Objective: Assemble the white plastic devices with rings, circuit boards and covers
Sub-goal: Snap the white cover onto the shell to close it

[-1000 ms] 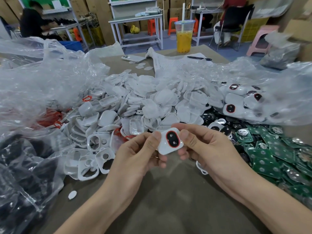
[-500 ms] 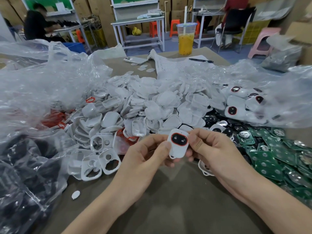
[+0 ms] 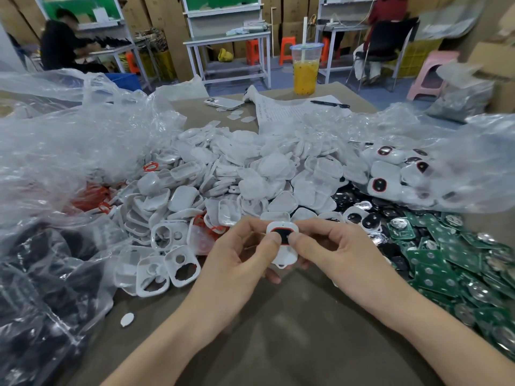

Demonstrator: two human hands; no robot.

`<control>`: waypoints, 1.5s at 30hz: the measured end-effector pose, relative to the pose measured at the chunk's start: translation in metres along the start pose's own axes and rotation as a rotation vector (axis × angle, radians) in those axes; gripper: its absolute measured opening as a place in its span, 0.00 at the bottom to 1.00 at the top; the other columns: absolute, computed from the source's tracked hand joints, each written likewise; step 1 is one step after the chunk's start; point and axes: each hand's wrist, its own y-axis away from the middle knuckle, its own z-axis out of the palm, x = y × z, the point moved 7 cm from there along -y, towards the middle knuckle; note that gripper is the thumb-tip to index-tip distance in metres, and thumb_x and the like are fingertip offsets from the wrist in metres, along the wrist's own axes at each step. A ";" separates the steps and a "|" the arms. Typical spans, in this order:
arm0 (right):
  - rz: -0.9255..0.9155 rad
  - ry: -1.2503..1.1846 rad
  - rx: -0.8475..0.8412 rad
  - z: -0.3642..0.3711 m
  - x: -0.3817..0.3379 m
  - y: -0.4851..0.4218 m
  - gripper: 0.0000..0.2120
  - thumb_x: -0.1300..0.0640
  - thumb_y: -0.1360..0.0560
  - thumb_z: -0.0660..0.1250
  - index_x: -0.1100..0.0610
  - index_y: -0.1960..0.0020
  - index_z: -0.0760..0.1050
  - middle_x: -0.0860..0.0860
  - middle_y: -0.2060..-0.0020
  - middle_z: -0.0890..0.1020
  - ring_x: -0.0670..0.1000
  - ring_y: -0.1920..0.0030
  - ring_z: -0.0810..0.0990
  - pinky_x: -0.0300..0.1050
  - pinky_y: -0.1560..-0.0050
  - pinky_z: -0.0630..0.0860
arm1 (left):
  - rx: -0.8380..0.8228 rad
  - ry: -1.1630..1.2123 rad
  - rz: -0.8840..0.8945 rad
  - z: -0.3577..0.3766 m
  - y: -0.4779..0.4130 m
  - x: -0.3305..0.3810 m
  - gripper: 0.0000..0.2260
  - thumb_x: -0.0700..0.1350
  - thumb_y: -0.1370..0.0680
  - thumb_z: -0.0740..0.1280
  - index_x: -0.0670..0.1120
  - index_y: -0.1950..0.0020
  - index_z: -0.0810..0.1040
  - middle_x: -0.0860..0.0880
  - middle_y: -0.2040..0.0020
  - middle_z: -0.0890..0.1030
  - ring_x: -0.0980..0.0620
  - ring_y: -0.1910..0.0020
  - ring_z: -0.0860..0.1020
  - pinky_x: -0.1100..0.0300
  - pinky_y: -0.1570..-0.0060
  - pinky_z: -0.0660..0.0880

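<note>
Both hands pinch the white device (image 3: pixel 282 240) mid-frame, left hand (image 3: pixel 239 254) and right hand (image 3: pixel 334 252) thumbs on its black face.

Forearms are angling in — left hand (image 3: pixel 237 257) and right hand (image 3: pixel 337 252) are pinching the white device (image 3: pixel 282 233), thumbs pressing side by side.

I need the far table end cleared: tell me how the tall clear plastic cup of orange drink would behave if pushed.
The tall clear plastic cup of orange drink tapers to a narrow base, so a high push would probably tip it. Liquid sits in its lower part, likely steadying a low, slow push.
</note>
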 end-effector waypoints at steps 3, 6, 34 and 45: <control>-0.017 0.074 -0.004 -0.001 0.000 -0.001 0.09 0.55 0.21 0.69 0.41 0.51 0.85 0.40 0.67 0.82 0.41 0.66 0.77 0.27 0.62 0.70 | -0.008 -0.010 0.001 0.000 0.000 0.002 0.04 0.48 0.20 0.68 0.52 0.55 0.80 0.46 0.53 0.85 0.54 0.64 0.81 0.63 0.61 0.79; -0.033 0.078 -0.009 -0.001 0.000 -0.003 0.10 0.56 0.21 0.69 0.42 0.53 0.85 0.42 0.67 0.82 0.42 0.66 0.78 0.27 0.62 0.71 | 0.008 -0.017 -0.006 0.000 0.001 0.003 0.07 0.43 0.18 0.67 0.52 0.55 0.81 0.46 0.56 0.85 0.54 0.66 0.80 0.65 0.62 0.78; -0.089 0.047 0.085 -0.009 0.004 -0.004 0.07 0.42 0.27 0.74 0.45 0.58 0.82 0.44 0.70 0.79 0.43 0.68 0.74 0.36 0.66 0.70 | -0.018 -0.182 0.113 0.007 0.007 0.009 0.19 0.48 0.24 0.68 0.72 0.40 0.79 0.56 0.51 0.86 0.58 0.57 0.82 0.66 0.54 0.79; -0.315 0.061 0.629 -0.082 -0.015 0.012 0.08 0.44 0.17 0.60 0.40 0.41 0.76 0.43 0.59 0.82 0.45 0.62 0.80 0.37 0.60 0.74 | 0.083 0.048 -0.099 0.066 -0.083 0.026 0.05 0.44 0.21 0.72 0.47 0.46 0.81 0.46 0.61 0.86 0.52 0.62 0.83 0.60 0.60 0.81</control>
